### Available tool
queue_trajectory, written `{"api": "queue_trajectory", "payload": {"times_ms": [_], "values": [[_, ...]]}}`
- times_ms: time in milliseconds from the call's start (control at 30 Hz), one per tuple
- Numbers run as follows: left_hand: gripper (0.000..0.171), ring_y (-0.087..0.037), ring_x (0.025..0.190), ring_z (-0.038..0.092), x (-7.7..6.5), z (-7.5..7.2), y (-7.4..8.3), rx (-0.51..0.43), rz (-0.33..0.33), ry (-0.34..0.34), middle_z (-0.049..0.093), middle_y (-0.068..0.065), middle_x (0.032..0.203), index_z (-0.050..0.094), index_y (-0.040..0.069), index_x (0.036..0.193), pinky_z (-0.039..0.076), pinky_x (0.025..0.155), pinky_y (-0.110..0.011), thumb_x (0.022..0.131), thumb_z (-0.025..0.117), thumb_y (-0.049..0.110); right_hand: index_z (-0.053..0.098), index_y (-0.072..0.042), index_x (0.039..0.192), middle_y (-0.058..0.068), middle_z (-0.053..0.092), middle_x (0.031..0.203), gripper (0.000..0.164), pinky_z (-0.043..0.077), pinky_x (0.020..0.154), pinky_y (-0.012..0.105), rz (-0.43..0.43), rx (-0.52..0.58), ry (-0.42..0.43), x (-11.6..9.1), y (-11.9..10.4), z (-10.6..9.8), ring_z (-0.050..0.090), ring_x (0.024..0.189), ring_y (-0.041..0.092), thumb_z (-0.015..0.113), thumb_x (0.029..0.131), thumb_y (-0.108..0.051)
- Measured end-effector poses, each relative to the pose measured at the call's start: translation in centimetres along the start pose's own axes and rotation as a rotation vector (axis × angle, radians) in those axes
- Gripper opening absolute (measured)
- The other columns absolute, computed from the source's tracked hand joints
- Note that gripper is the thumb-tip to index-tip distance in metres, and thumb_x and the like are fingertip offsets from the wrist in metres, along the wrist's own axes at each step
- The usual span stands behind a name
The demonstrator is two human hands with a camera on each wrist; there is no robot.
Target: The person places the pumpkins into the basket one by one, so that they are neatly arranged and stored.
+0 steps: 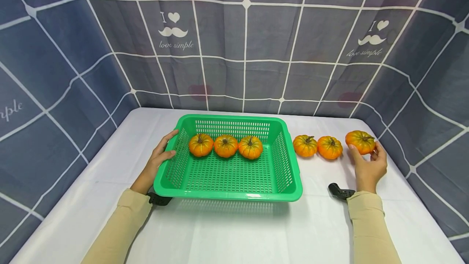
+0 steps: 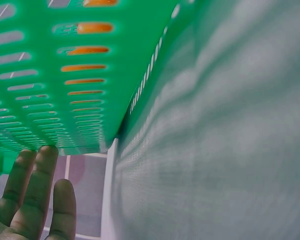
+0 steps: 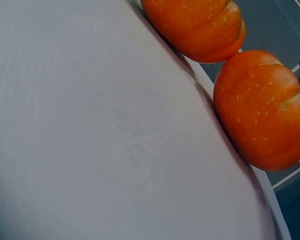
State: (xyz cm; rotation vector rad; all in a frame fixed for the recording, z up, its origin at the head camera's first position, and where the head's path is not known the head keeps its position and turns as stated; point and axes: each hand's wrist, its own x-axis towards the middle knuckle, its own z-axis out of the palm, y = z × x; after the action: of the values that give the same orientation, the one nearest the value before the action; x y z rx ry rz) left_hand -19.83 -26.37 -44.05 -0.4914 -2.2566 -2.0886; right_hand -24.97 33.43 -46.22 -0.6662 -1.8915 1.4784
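A green plastic basket point(image 1: 231, 194) with slotted walls stands on the white table, with three small orange pumpkins point(image 1: 225, 146) in a row inside. My left hand point(image 1: 157, 160) lies at the basket's left side, its thumb over the rim. In the left wrist view, straight fingers point(image 2: 42, 182) reach along the slotted outer wall point(image 2: 45, 120). On the right, my right hand point(image 1: 369, 170) holds another pumpkin point(image 1: 360, 141) between thumb and fingers. Just left of it sit two more pumpkins, one point(image 1: 305, 146) close by the basket and one point(image 1: 329, 148) nearer the hand.
A white cloth point(image 1: 234, 231) covers the table. Grey-blue curtains point(image 1: 271, 80) with white lines enclose the back and both sides. Black wrist mounts point(image 1: 340, 192) sit by the beige sleeves point(image 1: 368, 219). Two pumpkins point(image 3: 260, 110) show in the right wrist view, where no hand shows.
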Motion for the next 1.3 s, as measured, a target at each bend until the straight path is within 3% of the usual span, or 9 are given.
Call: {"api": "queue_trajectory", "payload": {"times_ms": [433, 633, 900, 1100, 1300], "values": [[0.069, -0.014, 0.132, 0.052, 0.0, -0.1, -0.1, 0.004, -0.007, -0.007, 0.015, -0.026, 0.176, 0.019, 0.005, 0.173, 0.055, 0.095, -0.024, 0.107, 0.040, 0.010, 0.053, 0.002, 0.156, 0.019, 0.056, 0.154, 0.078, 0.035, 0.121, 0.023, -0.244, 0.008, 0.008, -0.6, -1.7, 0.6, 0.055, 0.136, 0.021, 0.089, 0.088, -0.012], [0.068, -0.015, 0.133, 0.051, 0.0, -0.2, -0.1, 0.000, -0.006, -0.011, 0.014, -0.026, 0.176, 0.019, 0.005, 0.173, 0.055, 0.095, -0.024, 0.108, 0.039, 0.009, 0.055, 0.001, 0.156, 0.019, 0.058, 0.151, 0.077, 0.036, 0.120, 0.022, -0.309, -0.028, -0.004, -1.1, -2.6, 0.8, 0.055, 0.134, 0.021, 0.089, 0.088, -0.010], [0.069, -0.013, 0.133, 0.050, 0.1, -0.2, -0.2, 0.011, 0.004, -0.010, 0.014, -0.026, 0.176, 0.020, 0.005, 0.172, 0.054, 0.096, -0.023, 0.107, 0.039, 0.009, 0.060, -0.001, 0.152, 0.017, 0.061, 0.146, 0.076, 0.039, 0.114, 0.019, -0.403, -0.025, -0.015, -1.5, -3.6, 1.0, 0.053, 0.123, 0.007, 0.092, 0.084, -0.007], [0.068, -0.013, 0.132, 0.052, 0.1, -0.2, -0.2, 0.001, 0.003, -0.010, 0.015, -0.027, 0.176, 0.020, 0.005, 0.172, 0.055, 0.096, -0.023, 0.107, 0.039, 0.009, 0.060, -0.001, 0.153, 0.021, 0.061, 0.147, 0.075, 0.039, 0.112, 0.017, -0.467, -0.052, -0.027, -1.9, -4.3, 1.2, 0.056, 0.127, 0.019, 0.092, 0.085, -0.007], [0.068, -0.013, 0.131, 0.053, 0.1, -0.2, -0.2, -0.005, 0.003, -0.011, 0.015, -0.027, 0.175, 0.020, 0.005, 0.172, 0.055, 0.095, -0.023, 0.107, 0.040, 0.009, 0.059, 0.001, 0.152, 0.026, 0.060, 0.143, 0.076, 0.038, 0.111, 0.018, -0.533, -0.057, -0.052, -2.0, -4.9, 1.4, 0.055, 0.127, 0.014, 0.092, 0.084, -0.006]]}}
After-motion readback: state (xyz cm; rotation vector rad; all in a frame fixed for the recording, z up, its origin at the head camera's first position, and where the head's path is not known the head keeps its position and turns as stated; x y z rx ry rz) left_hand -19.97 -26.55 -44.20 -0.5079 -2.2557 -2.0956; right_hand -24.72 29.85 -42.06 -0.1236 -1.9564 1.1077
